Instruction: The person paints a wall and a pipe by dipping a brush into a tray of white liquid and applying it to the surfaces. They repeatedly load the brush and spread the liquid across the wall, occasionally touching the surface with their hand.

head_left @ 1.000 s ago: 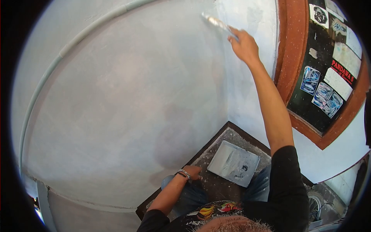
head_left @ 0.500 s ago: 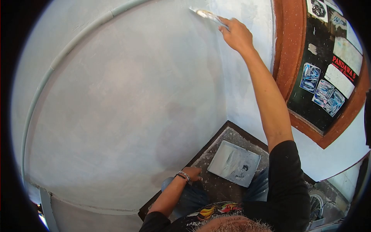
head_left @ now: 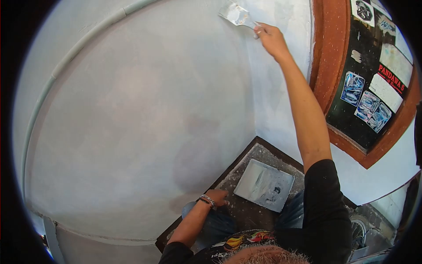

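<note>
High on the pale wall (head_left: 132,101), my right hand (head_left: 271,39) is closed around the handle of a wide flat paintbrush (head_left: 237,15). Its head is coated in whitish paint and faces left, at or very near the wall by the inner corner. Low down, my left hand (head_left: 216,197) rests by my left knee with its fingers curled, and I see nothing in it. A bracelet (head_left: 208,201) circles that wrist. Between my knees a rectangular paint tray (head_left: 264,185) lies on the dark, speckled ledge (head_left: 231,213), smeared with grey-white paint.
A grey pipe (head_left: 83,44) curves along the wall on the left. To the right, a brown wooden frame (head_left: 327,57) surrounds a dark panel with stickers (head_left: 368,103). A wheel (head_left: 358,232) shows at lower right, below the ledge.
My right hand has shifted slightly right and turned the paintbrush, so its broad face now shows instead of its narrow side. My left hand and the tray stay in place.
</note>
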A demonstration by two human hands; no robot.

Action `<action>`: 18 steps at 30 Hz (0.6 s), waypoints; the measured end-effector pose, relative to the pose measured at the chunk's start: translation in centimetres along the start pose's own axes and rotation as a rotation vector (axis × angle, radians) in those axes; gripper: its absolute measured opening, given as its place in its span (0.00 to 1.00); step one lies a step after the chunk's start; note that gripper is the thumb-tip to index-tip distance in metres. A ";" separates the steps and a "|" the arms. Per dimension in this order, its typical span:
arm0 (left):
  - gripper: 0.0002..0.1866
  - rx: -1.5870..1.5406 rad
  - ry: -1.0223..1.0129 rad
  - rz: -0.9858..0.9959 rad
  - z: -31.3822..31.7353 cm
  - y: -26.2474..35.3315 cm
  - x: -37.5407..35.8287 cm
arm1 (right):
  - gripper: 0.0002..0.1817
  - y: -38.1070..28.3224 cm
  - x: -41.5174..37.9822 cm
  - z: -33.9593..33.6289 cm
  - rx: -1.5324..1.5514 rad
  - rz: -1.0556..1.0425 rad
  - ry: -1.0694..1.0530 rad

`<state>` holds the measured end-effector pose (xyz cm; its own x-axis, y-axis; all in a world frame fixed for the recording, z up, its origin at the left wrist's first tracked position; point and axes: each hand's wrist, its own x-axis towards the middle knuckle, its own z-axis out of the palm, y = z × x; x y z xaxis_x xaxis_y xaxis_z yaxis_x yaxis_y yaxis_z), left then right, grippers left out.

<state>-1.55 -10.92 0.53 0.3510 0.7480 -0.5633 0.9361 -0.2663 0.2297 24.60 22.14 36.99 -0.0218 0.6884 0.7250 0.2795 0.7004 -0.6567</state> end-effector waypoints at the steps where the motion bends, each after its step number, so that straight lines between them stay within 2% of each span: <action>1: 0.27 -0.011 0.003 -0.004 -0.3 0.3 -0.1 | 0.21 -0.8 -0.1 0.7 -0.169 0.003 -0.001; 3: 0.27 -0.019 0.005 -0.005 -0.1 0.0 0.0 | 0.20 -2.0 -0.6 1.9 -0.503 0.017 0.001; 6: 0.26 -0.028 0.014 -0.006 0.4 -0.5 -0.1 | 0.20 -0.8 -1.3 2.3 -0.460 -0.121 0.178; 9: 0.26 -0.015 0.016 -0.010 0.3 -0.3 -0.4 | 0.20 -0.9 -1.7 1.8 -0.536 -0.021 -0.009; 12: 0.25 -0.015 0.024 -0.014 -0.3 0.2 -0.7 | 0.18 -1.3 -2.3 2.1 -0.627 -0.115 0.086; 18: 0.26 -0.006 -0.003 0.018 -0.1 0.1 -0.2 | 0.17 -1.0 -2.6 1.6 -0.771 -0.198 0.045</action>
<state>-1.50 -11.06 0.80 0.3677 0.7415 -0.5613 0.9296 -0.2758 0.2446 22.83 19.95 35.47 -0.1063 0.5454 0.8314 0.8604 0.4696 -0.1981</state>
